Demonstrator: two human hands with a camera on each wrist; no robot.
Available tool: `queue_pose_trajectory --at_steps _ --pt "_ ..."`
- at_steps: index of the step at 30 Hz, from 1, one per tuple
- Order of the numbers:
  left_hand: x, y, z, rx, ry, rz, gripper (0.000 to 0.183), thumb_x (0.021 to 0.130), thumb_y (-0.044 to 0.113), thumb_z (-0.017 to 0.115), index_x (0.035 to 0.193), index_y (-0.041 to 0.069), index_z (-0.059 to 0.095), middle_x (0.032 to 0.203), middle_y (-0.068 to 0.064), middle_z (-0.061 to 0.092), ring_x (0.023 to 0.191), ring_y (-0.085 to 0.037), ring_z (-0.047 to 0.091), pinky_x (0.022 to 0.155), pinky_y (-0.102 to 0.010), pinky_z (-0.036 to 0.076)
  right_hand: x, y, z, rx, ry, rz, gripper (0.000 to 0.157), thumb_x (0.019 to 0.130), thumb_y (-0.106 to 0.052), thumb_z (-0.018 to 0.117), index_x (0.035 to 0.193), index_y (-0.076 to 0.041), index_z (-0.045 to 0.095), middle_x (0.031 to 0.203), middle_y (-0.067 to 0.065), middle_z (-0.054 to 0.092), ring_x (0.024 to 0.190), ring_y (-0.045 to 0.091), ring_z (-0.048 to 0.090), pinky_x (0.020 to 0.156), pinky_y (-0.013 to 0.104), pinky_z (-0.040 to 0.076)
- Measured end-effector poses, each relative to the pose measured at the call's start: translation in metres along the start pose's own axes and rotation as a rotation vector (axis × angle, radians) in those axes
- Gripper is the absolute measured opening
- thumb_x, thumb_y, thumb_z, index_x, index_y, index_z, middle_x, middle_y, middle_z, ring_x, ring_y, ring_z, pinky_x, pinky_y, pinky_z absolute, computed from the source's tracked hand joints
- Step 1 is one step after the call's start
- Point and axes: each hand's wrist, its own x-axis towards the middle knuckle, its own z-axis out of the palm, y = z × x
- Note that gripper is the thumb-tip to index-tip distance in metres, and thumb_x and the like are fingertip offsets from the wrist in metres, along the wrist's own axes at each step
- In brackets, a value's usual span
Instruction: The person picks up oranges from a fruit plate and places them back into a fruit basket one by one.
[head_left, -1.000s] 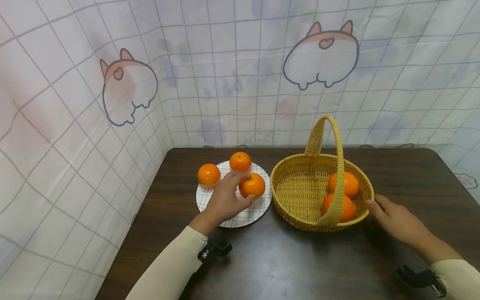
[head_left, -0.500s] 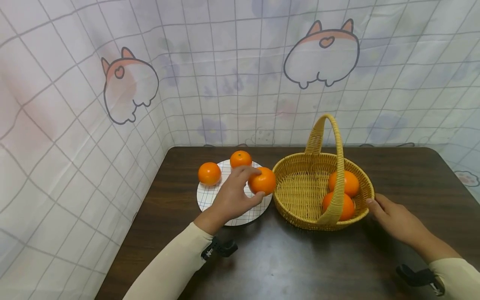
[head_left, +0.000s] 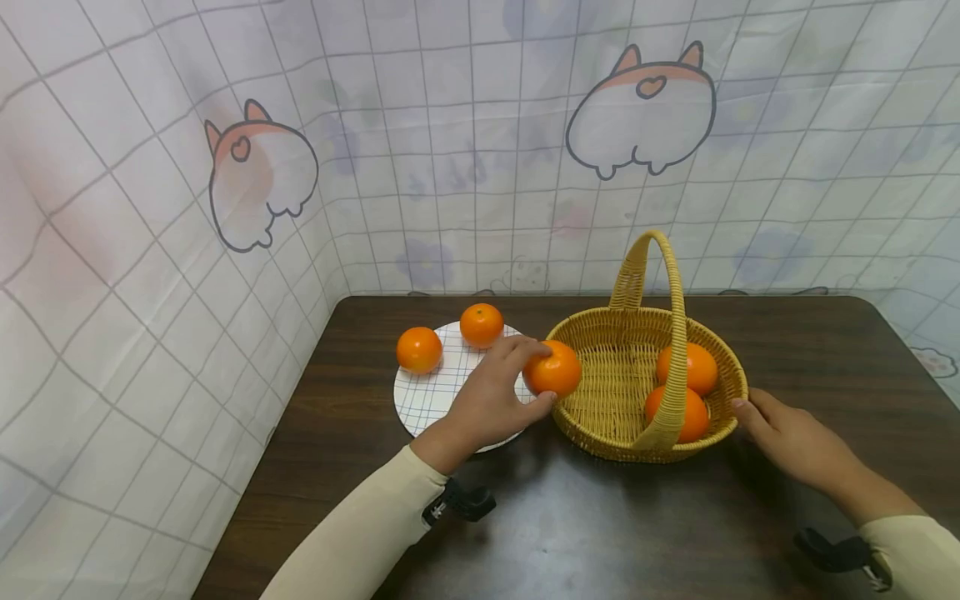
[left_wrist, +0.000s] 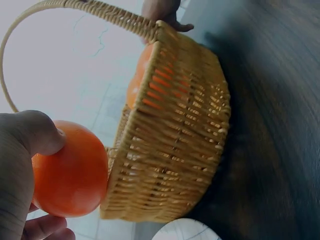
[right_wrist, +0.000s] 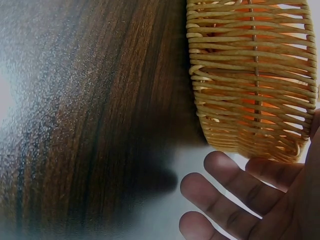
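Observation:
My left hand holds an orange between thumb and fingers, up at the left rim of the yellow wicker basket. In the left wrist view that orange overlaps the basket's edge. My right hand pinches the basket's right rim, thumb on top; in the right wrist view its fingers spread below the woven wall. Inside the basket, on the right, lie two oranges, a rear one and a front one, partly behind the handle.
Left of the basket, a round white checked plate bears two more oranges, one at its left edge and one at the back. Everything stands on a dark wooden table, with a patterned curtain behind and at the left.
My left hand has lifted the orange from the plate and carried it right to the basket's left rim. My right hand and the basket have stayed where they were.

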Motion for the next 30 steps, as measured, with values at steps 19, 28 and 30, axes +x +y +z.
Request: queue_pose_trajectory --at_steps 19,28,30 --pt "0.009 0.017 0.026 -0.037 -0.069 0.066 0.05 0.09 0.028 0.078 0.133 0.012 0.059 0.135 -0.004 0.054 0.114 -0.016 0.058 0.098 -0.025 0.048 0.0 0.0 -0.003 -0.026 0.021 -0.002 0.061 0.111 -0.043 0.035 0.143 0.008 0.047 0.128 0.034 0.06 0.11 0.052 0.062 0.08 0.067 0.05" --pt "0.01 0.017 0.038 0.016 -0.069 0.08 0.049 0.089 0.031 0.078 0.132 0.014 0.06 0.135 -0.001 0.056 0.11 -0.015 0.06 0.094 -0.024 0.049 0.001 0.0 -0.001 -0.021 0.03 0.001 0.062 0.111 -0.043 0.034 0.145 0.008 0.045 0.131 0.035 0.058 0.113 0.055 0.059 0.082 0.069 0.049" --pt "0.01 0.016 0.04 0.046 -0.082 0.079 0.049 0.09 0.034 0.077 0.133 0.016 0.06 0.136 -0.001 0.057 0.108 -0.014 0.061 0.094 -0.027 0.048 0.001 0.001 -0.001 -0.022 0.028 0.004 0.063 0.111 -0.043 0.034 0.145 0.009 0.044 0.131 0.036 0.058 0.113 0.055 0.059 0.082 0.069 0.049"
